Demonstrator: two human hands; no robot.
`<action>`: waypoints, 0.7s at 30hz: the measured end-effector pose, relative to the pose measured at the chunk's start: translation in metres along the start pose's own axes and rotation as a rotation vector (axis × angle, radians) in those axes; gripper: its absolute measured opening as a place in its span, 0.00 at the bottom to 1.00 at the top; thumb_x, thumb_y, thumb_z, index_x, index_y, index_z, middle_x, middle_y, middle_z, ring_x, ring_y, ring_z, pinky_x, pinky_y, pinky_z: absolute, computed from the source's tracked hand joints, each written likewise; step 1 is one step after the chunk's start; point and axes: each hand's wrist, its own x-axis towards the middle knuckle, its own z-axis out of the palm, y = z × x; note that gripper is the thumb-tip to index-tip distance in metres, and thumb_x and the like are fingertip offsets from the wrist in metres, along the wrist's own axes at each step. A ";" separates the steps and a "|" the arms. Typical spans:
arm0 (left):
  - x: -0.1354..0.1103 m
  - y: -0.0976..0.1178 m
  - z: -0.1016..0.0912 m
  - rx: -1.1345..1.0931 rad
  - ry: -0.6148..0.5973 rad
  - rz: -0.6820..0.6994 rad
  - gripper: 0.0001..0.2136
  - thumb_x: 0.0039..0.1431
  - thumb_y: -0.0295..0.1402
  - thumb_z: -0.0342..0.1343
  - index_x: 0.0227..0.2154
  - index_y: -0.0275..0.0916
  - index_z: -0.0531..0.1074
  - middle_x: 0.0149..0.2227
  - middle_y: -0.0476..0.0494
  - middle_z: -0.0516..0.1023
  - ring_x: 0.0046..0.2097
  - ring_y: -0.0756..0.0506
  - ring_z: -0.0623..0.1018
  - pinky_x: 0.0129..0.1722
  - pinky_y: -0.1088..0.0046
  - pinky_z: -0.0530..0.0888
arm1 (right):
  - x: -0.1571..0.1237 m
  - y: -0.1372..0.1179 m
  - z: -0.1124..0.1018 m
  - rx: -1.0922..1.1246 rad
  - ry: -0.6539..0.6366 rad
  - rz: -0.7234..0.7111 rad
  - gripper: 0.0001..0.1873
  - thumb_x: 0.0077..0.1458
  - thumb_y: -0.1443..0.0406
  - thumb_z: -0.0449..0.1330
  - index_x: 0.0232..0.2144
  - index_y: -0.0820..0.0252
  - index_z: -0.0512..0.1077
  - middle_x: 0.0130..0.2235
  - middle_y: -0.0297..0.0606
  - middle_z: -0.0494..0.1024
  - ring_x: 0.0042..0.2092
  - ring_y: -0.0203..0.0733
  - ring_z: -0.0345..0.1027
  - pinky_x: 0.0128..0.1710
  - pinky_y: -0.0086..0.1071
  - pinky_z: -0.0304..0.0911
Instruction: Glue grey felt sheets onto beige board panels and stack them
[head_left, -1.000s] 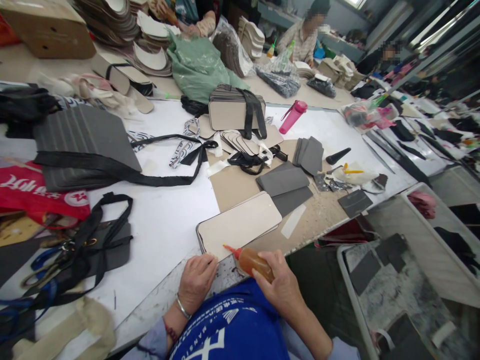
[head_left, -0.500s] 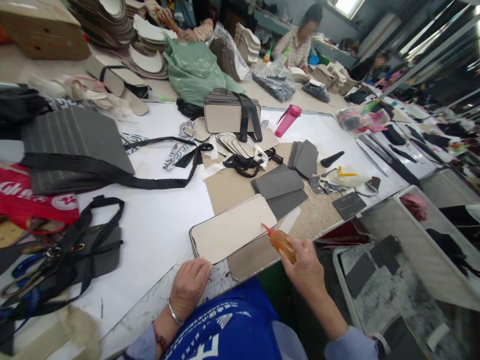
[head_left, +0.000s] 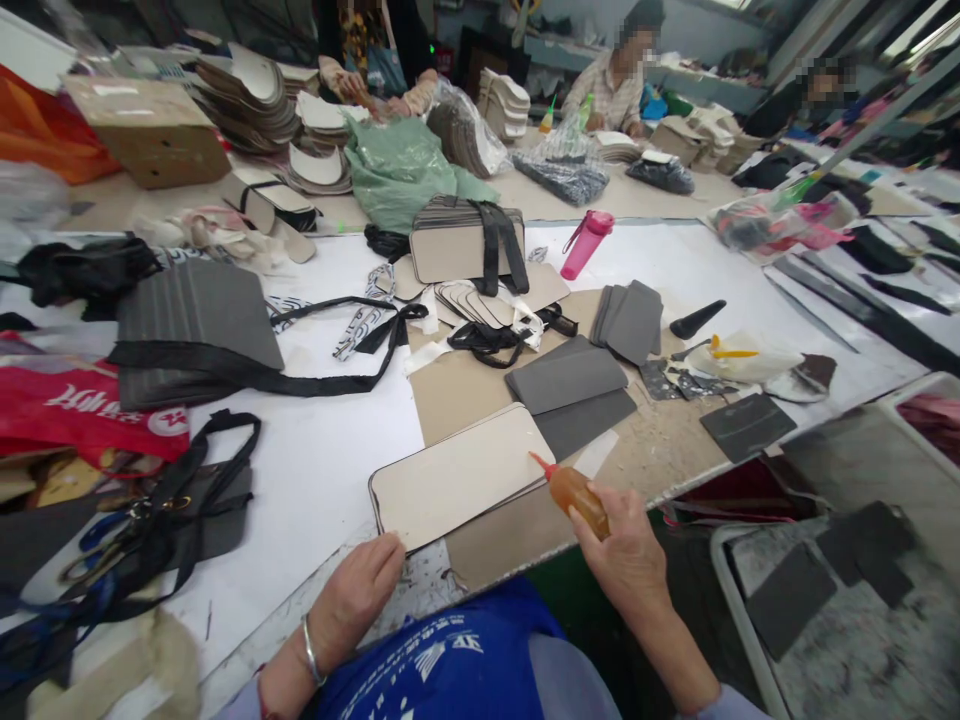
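My right hand point(head_left: 626, 550) is wrapped round a squeeze bottle point(head_left: 581, 500) of amber liquid, probably glue. The bottle's red nozzle points at the right end of a beige panel point(head_left: 457, 475) with rounded corners. Whether the tip touches the surface, I cannot tell. This panel lies on top of a thin stack of similar pieces, whose dark edges show. At the near left corner, my left hand point(head_left: 360, 590) has its fingers closed together on the panel's edge; the thumb is mostly hidden. Dark grey pieces point(head_left: 566, 380) lie just beyond the panel.
A strapped panel bundle point(head_left: 457, 255) and a pink bottle point(head_left: 587, 245) stand farther back. Grey stacked sheets point(head_left: 199, 320) with a black strap lie left. Beyond the table edge at right is a bin point(head_left: 727, 580) with grey pieces. Co-workers sit across the table.
The camera view has turned, so the table looks more level. Both hands keep nearly the same places on the panel, the nozzle still over its right end.
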 end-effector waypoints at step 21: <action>0.140 -0.116 -0.076 0.372 -0.017 0.161 0.07 0.58 0.23 0.45 0.38 0.34 0.65 0.26 0.47 0.70 0.26 0.51 0.66 0.25 0.75 0.66 | 0.030 -0.020 -0.029 1.434 -0.218 0.687 0.26 0.36 0.59 0.67 0.40 0.55 0.66 0.35 0.35 0.73 0.29 0.38 0.66 0.22 0.27 0.62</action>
